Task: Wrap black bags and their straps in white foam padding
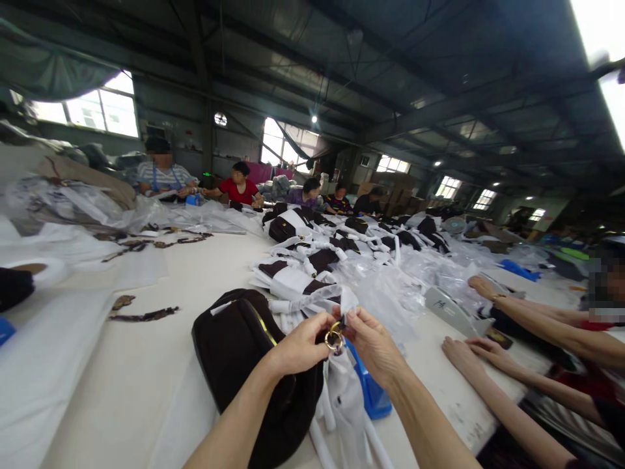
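Observation:
A dark brown bag (pixel 232 352) with a gold zipper lies on the white table in front of me. Above its right side, my left hand (pixel 303 344) is closed in a pinch on gold ring hardware (pixel 334 340). My right hand (pixel 372 340) pinches a piece of white wrapping (pixel 347 299) right beside the rings. The fingertips of both hands almost meet there. White-wrapped straps (pixel 344 391) hang below the rings. Partly hidden behind my right wrist is a blue tape dispenser-like object (pixel 374 391).
A long pile of dark bags in white wrapping (pixel 322 260) runs down the table (pixel 122 378). Patterned strips (pixel 146 315) lie to the left. At right, co-workers' hands (pixel 461 355) rest near a grey-white board (pixel 454 312). Several people sit across the table.

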{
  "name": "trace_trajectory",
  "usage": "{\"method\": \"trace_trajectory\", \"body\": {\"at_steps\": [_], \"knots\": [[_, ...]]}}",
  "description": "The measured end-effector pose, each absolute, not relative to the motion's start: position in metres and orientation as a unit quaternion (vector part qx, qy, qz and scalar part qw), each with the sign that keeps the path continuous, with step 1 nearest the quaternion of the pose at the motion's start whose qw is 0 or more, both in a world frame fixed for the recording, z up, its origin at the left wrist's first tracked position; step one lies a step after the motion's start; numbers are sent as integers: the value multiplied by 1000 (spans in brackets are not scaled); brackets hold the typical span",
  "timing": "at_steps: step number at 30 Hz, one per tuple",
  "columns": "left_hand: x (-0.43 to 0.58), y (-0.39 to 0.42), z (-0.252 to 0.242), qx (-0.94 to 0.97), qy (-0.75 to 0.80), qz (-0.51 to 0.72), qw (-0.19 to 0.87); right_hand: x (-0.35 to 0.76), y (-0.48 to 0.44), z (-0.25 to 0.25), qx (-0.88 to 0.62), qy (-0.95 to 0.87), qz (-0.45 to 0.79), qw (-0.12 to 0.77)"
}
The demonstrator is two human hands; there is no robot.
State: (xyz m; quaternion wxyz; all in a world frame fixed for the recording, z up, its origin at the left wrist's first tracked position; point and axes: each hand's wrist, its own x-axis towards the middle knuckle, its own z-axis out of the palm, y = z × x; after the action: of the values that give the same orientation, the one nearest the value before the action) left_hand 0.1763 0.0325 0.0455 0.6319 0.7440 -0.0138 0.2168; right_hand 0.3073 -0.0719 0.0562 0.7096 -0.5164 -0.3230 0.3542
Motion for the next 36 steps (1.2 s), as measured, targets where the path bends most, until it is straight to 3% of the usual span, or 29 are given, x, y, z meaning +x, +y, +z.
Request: {"method": "trace_trajectory", "body": {"at_steps": [4, 10, 17, 23, 27, 30, 36], "knots": [[174, 37, 45, 732, -28, 169, 660, 302, -57, 50, -514, -314, 287, 745], [191, 22, 33, 628, 48, 318, 708, 296, -55, 42, -513, -435, 313, 671], [187, 36, 29, 568, 14, 250, 784, 296, -63, 46, -559, -534, 238, 588], [186, 41, 44, 625, 101, 345, 693, 295, -67, 39, -578, -525, 246, 574], [189, 36, 64, 603, 46, 260, 753, 297, -68, 35, -597, -521, 254, 554], [189, 36, 74, 602, 24, 292, 743, 297, -68, 33, -595, -503, 237, 580], [185, 43, 83, 614, 35, 317, 722, 298, -70, 37, -538, -480, 340, 604]]}}
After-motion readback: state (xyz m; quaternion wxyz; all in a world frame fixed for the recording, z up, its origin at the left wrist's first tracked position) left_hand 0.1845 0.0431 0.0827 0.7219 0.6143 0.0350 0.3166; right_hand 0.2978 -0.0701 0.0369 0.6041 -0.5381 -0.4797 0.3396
